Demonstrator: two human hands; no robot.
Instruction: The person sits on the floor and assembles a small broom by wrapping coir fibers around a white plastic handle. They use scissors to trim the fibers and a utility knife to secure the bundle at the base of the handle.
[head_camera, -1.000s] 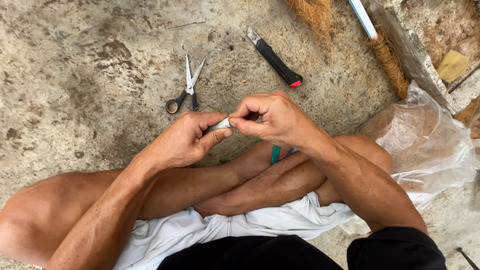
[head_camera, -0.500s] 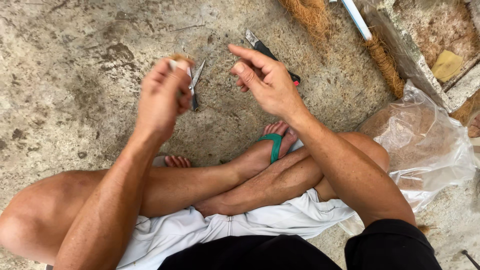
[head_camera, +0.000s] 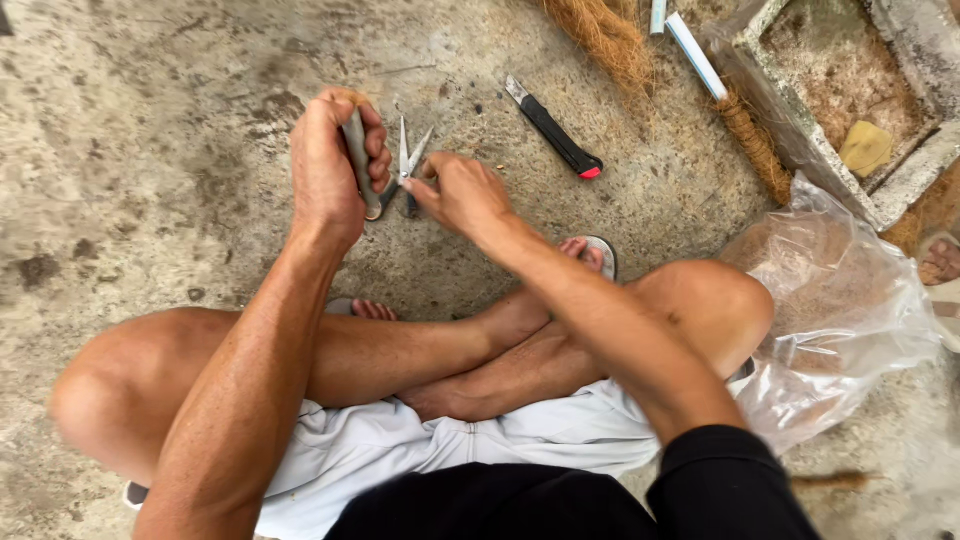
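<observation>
From here I see the left hand (head_camera: 330, 165) with its fingers (head_camera: 372, 140) curled tight into a fist around a slim grey stick-like piece (head_camera: 356, 150), held upright above the concrete floor (head_camera: 150, 150); only a short length shows between the knuckles, so I cannot say what it is. The right hand (head_camera: 462, 192) reaches down to the small scissors (head_camera: 405, 165) lying on the floor just beside the left fist, blades spread in a V; its fingertips are at the handles, which they cover, and I cannot tell whether they have closed on them or only touch. By my judgement the piece is in hand and the scissors are just being fetched, so any cutting is not yet begun. Farther toward the floor's far edge lies a black utility knife (head_camera: 552, 130) with a red end, untouched, beside a bundle of brown coir fibre (head_camera: 610, 40). At the right edge sits a clear plastic bag (head_camera: 850, 300), perhaps holding more fibre, and a concrete trough (head_camera: 800, 120) cut off by the frame.
</observation>
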